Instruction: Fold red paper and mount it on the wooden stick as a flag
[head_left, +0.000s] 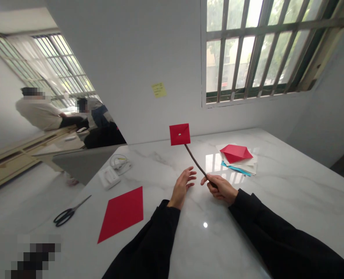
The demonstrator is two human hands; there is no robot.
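Observation:
My right hand (220, 188) is closed around the lower end of a thin brown stick (196, 162), which slants up and to the left. At the stick's upper end is a small folded red paper piece (176, 138) with a pale spot at its middle, raised above the far table edge. Left of the stick, my left hand (183, 186) is held with fingers apart and slightly curled, touching nothing that I can see. A flat sheet of red paper (125, 213) lies on the table to the left of my left arm.
Black-handled scissors (70, 213) and a white power strip (110, 177) with a cable lie at the left. Back right, a folded red paper (236, 152) tops white and blue sheets. The white marble-patterned table (195, 252) meets a wall bearing a yellow note (159, 90). Two people sit far left.

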